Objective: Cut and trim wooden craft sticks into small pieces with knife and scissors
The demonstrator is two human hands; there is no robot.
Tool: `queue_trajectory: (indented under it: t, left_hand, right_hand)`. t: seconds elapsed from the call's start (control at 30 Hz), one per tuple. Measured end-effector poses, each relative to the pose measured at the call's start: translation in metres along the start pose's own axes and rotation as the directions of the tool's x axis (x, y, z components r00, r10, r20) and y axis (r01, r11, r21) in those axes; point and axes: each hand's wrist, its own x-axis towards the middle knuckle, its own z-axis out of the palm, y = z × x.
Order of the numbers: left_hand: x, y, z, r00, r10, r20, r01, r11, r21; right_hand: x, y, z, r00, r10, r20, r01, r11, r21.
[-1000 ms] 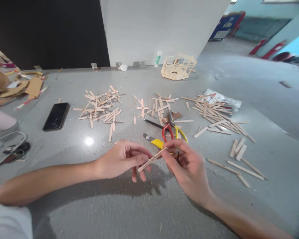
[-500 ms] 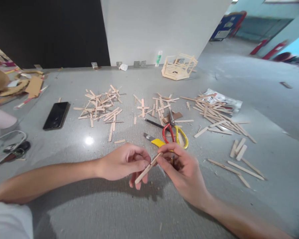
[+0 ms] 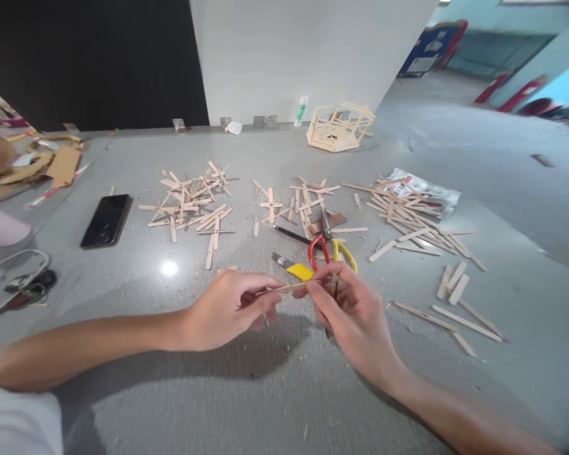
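Between my hands a thin wooden craft stick (image 3: 290,288) lies nearly level above the grey surface. My left hand (image 3: 232,306) pinches its left end between thumb and fingers. The stick's right end is gripped by the thumb and forefinger of my right hand (image 3: 348,309). A small dark object shows among my right fingers, too hidden to name. Just beyond the hands lie a yellow box cutter (image 3: 298,271), scissors (image 3: 320,248) with red and yellow handles, and a black pen (image 3: 291,234).
Loose craft sticks (image 3: 408,218) are heaped at right by a plastic packet (image 3: 424,188); joined stick pieces (image 3: 189,196) lie at centre left. A stick frame (image 3: 334,136) and a glue tube (image 3: 301,111) stand at the back. A phone (image 3: 107,220) rests at left.
The craft stick has turned from a steep slant to nearly level. My left fingers have closed over its left end, and both hands still hold it.
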Motion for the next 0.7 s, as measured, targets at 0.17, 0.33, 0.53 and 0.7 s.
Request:
queue_trajectory:
  t: [0.17,0.33,0.53,0.7]
  left_hand:
    - [0.001,-0.008,0.001,0.993,0.102,-0.061,-0.094,0.988,0.120]
    - [0.003,-0.006,-0.001,0.997,0.073,-0.013,-0.069,0.980,0.186]
    - [0.017,-0.019,-0.004,0.976,-0.190,0.108,0.190,0.982,0.012]
    - [0.030,-0.040,-0.012,0.974,-0.214,0.076,0.211,0.976,0.047]
  right_hand:
    - [0.001,0.000,0.000,0.986,0.129,0.108,-0.141,0.984,0.112]
    - [0.003,-0.002,0.001,0.979,0.162,0.124,-0.175,0.979,0.102]
    - [0.011,0.011,-0.007,0.999,-0.019,0.033,0.028,0.961,-0.276]
    - [0.019,0.031,-0.021,0.886,-0.374,0.274,0.454,0.577,-0.679]
